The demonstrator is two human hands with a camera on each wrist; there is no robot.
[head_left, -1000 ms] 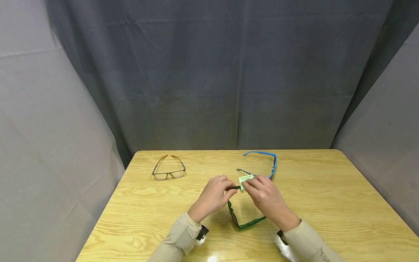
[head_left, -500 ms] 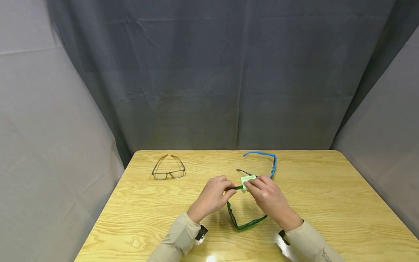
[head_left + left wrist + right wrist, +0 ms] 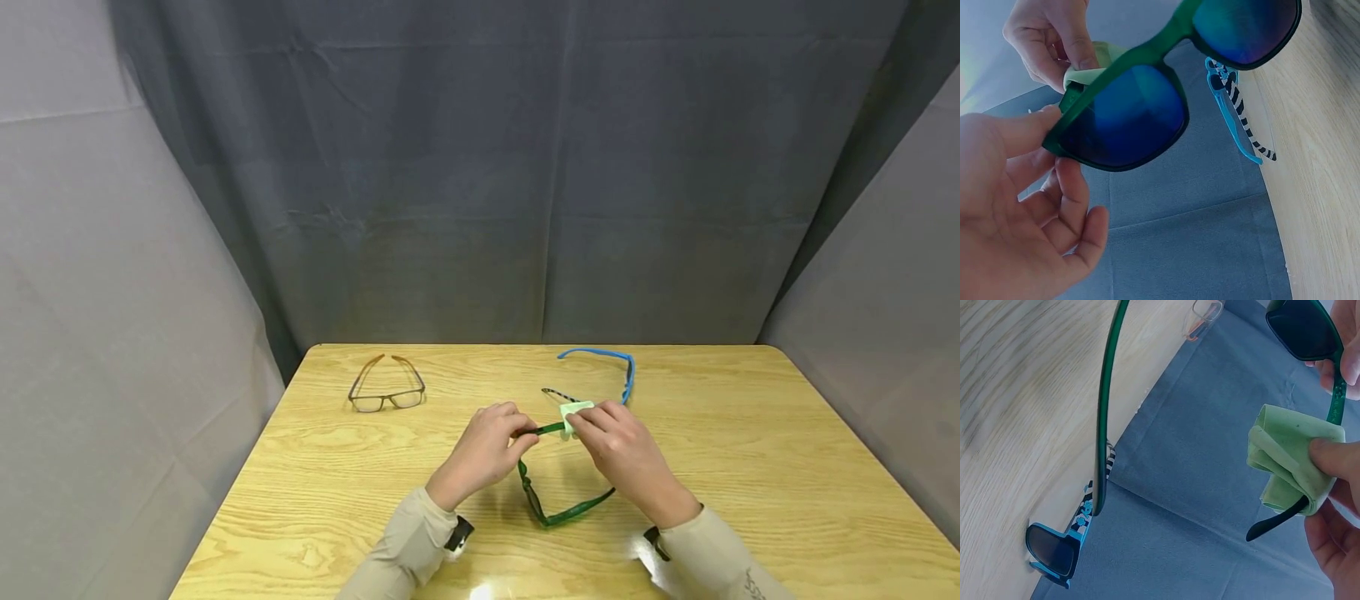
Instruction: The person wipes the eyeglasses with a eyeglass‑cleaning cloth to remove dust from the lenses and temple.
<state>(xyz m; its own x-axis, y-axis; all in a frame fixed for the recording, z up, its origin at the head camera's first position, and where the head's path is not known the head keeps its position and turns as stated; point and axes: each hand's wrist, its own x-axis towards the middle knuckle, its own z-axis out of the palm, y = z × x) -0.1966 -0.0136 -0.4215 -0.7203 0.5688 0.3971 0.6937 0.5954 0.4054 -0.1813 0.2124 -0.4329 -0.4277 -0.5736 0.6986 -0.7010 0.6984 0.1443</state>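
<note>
Green-framed sunglasses with blue mirrored lenses are held up over the table. My left hand pinches them at the hinge corner, thumb on the frame in the left wrist view. My right hand grips a folded light-green cloth wrapped round one temple arm of the sunglasses. The dark tip of that arm sticks out below the cloth in the right wrist view. The other temple arm reaches down freely.
Blue sunglasses with one striped arm lie unfolded behind my right hand. Clear eyeglasses with orange-brown arm tips stand at the table's back left. A dark grey curtain hangs behind the wooden table.
My right hand and the cloth have slid to the right along the temple arm, baring more green near the hinge. My left hand has hardly moved.
</note>
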